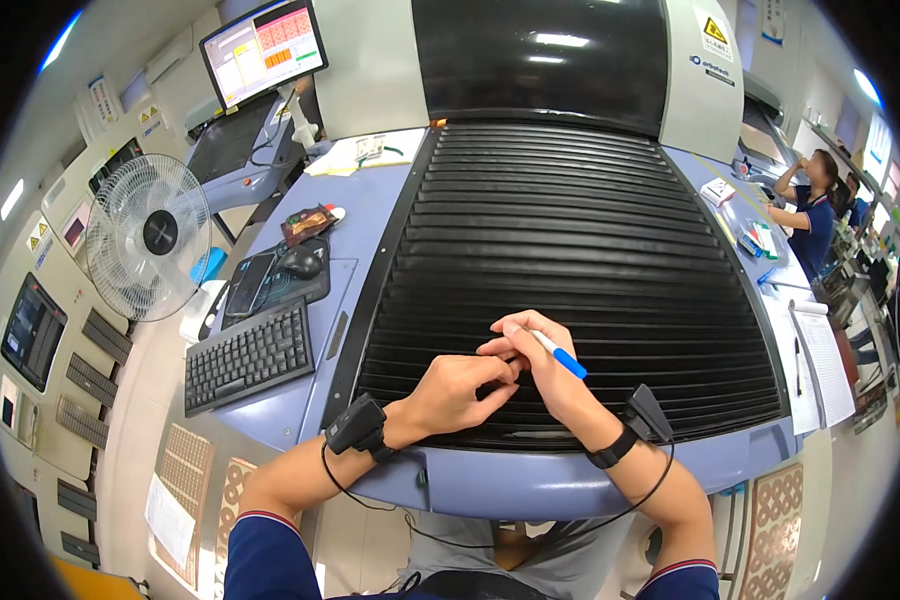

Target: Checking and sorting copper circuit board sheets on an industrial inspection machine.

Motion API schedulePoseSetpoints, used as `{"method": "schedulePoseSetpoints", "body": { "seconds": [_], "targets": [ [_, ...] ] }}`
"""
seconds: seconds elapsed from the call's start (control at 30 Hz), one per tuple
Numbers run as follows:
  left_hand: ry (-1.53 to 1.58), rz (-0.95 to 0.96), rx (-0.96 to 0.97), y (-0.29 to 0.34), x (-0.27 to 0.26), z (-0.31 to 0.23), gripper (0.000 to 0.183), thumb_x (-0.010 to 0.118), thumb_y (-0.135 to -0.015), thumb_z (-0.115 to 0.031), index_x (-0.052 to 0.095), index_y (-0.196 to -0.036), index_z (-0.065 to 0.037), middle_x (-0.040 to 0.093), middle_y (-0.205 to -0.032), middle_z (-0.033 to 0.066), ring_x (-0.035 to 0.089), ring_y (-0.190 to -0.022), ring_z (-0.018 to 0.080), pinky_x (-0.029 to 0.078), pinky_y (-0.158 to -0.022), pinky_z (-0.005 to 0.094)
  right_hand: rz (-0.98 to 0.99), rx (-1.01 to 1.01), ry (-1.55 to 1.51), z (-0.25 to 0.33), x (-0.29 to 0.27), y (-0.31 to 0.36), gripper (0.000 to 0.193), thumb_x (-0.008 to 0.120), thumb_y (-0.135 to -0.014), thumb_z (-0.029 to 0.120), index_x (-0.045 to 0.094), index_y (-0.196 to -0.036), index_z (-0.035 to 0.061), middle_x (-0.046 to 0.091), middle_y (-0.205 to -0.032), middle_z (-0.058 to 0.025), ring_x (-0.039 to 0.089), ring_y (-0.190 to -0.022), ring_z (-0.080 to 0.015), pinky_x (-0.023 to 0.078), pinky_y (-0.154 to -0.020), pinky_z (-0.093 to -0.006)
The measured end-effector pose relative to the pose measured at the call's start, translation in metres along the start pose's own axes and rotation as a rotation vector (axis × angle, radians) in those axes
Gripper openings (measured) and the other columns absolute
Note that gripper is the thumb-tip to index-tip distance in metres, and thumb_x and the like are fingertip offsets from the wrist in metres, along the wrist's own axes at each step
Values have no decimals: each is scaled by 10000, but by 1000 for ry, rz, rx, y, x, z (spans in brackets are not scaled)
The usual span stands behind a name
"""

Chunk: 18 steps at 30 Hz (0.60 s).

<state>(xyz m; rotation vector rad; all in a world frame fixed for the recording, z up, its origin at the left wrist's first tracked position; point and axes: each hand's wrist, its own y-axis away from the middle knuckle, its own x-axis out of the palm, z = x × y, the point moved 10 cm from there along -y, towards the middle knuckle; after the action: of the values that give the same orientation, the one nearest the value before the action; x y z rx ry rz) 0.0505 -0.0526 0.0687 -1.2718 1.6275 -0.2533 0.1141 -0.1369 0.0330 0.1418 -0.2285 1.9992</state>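
Both my hands meet above the front part of a black ribbed bed (570,260) on a machine. In my right hand (545,375) is a white pen with a blue cap (568,361), tilted between the thumb and fingers, its capped end pointing down and right. My left hand (455,393) is loosely curled, and its fingertips touch the fingers of the right. Nothing shows in the left hand, though its fingertips are partly hidden. Each wrist wears a strapped black device joined to a cable.
On the left ledge are a keyboard (250,357), a mouse (301,262), a phone (251,284) and a snack packet (308,224). A fan (150,237) and a monitor (263,52) stand beyond. A paper pad (825,360) lies right; another person (815,215) sits farther off.
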Motion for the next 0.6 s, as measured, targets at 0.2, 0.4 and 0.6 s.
{"method": "schedulePoseSetpoints", "body": {
  "seconds": [0.2,0.4,0.6],
  "targets": [
    [6,57,-53,7,5,3,142,769,-776,-21,639,-833,-26,705,-805,85,699,-666,243,547,-582,305,52,-36,-11,-6,8,5,236,592,-969,217,615,-1034,-9,723,-893,-173,670,-766,-156,510,-656,-263],
    [14,87,-88,4,6,9,122,763,-785,-15,648,-827,-13,705,-795,87,698,-658,226,547,-581,295,53,-63,-9,-6,5,0,235,596,-964,210,613,-1049,-8,716,-902,-179,674,-763,-170,526,-663,-281],
    [17,90,-84,4,9,8,115,758,-784,-7,648,-819,-10,710,-800,82,695,-650,201,552,-589,286,49,-82,11,-5,5,-4,182,601,-950,149,628,-1022,-16,719,-881,-160,665,-708,-137,499,-597,-236]
  ]
}}
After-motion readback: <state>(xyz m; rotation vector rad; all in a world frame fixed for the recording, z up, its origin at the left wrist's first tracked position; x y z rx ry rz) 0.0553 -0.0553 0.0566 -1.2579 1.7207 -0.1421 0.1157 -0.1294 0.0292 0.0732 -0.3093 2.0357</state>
